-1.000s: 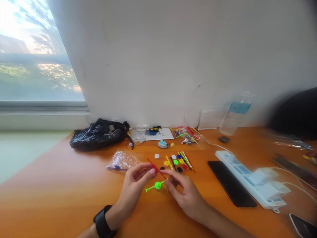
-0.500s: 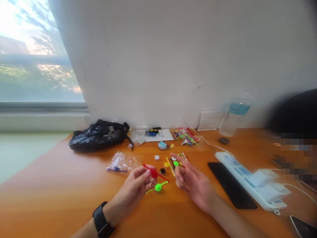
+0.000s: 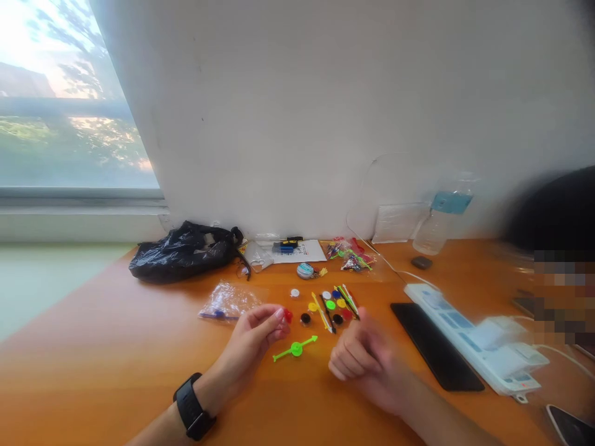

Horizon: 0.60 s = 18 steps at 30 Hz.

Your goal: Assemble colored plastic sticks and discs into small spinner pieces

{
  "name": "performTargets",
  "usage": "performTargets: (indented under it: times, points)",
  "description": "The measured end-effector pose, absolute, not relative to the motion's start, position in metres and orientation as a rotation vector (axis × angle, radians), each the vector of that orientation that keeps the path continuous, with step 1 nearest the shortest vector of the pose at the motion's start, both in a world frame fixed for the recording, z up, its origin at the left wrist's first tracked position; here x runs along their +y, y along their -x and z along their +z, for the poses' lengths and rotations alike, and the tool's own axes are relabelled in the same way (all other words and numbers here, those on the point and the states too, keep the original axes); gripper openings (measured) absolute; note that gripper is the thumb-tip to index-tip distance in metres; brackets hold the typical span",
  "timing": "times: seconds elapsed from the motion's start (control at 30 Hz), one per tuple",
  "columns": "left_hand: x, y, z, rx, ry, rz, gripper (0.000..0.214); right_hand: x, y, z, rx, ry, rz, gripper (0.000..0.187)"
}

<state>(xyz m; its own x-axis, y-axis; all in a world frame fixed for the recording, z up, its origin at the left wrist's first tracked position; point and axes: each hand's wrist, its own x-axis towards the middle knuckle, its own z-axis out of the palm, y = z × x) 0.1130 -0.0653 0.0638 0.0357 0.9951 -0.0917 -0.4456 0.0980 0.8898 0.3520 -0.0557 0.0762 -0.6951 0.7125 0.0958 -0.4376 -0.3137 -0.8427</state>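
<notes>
My left hand [image 3: 253, 344], with a black watch on its wrist, pinches a small red plastic piece [image 3: 287, 315] between thumb and fingertips just above the orange table [image 3: 116, 365]. A green stick with a round green hub [image 3: 296, 349] lies on the table between my hands. My right hand [image 3: 357, 356] rests to its right, fingers curled into a loose fist with nothing showing in it. Just beyond lie small coloured round pieces and thin coloured sticks [image 3: 332, 305].
A clear bag [image 3: 227, 302] lies left of the pieces, a black plastic bag [image 3: 183, 251] behind it. A black phone [image 3: 434, 344] and a white power strip [image 3: 474, 337] sit to the right, a water bottle [image 3: 439, 217] by the wall.
My right hand dropped from open and raised over the coloured pieces to a loose fist near the table. The red piece in my left hand now shows only as a small red end.
</notes>
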Motion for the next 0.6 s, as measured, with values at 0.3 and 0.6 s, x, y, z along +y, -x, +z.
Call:
performTargets:
  times: [0.3, 0.6]
  points:
    - [-0.072, -0.117, 0.072, 1.104, -1.022, 1.394, 0.029, -0.036, -0.354, 0.070, -1.056, 0.571, 1.933, 0.070]
    - [-0.077, -0.120, 0.074, 1.253, -1.047, 1.337, 0.024, -0.037, -0.351, 0.066, -1.023, 0.589, 1.957, 0.068]
